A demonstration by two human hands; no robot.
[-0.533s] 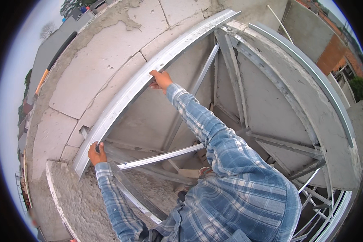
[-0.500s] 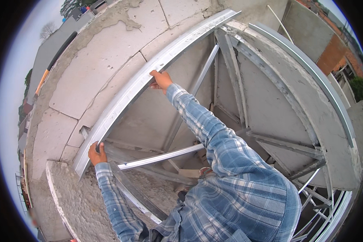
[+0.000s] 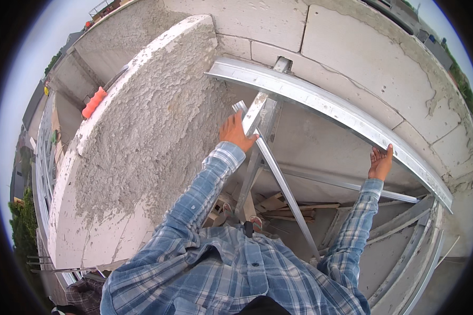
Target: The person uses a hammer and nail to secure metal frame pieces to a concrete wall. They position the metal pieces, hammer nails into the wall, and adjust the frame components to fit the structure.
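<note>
A long silvery metal channel (image 3: 320,100) spans along the pale block wall. My right hand (image 3: 381,161) is closed on its lower edge toward the right end, with the thumb on the near face. My left hand (image 3: 236,132) is closed round a sloping metal truss bar (image 3: 254,113) below the channel's left part; some of its fingers are hidden behind the bar. A thinner ribbed metal strip (image 3: 286,189) slants down from beside my left hand toward my body. Under the channel, the truss bar's upper end meets a grey upright member (image 3: 265,118).
A rough mortared gable wall (image 3: 157,105) rises at the left. On its top edge lies a tool with an orange-red handle (image 3: 94,103). Wooden planks (image 3: 286,210) lie below, near my feet. More metal framing (image 3: 404,252) stands at the lower right. Dark plaid cloth (image 3: 86,291) shows at bottom left.
The view has swung to the left. My left hand has left the channel and now grips the truss bar. My right hand is still on the channel.
</note>
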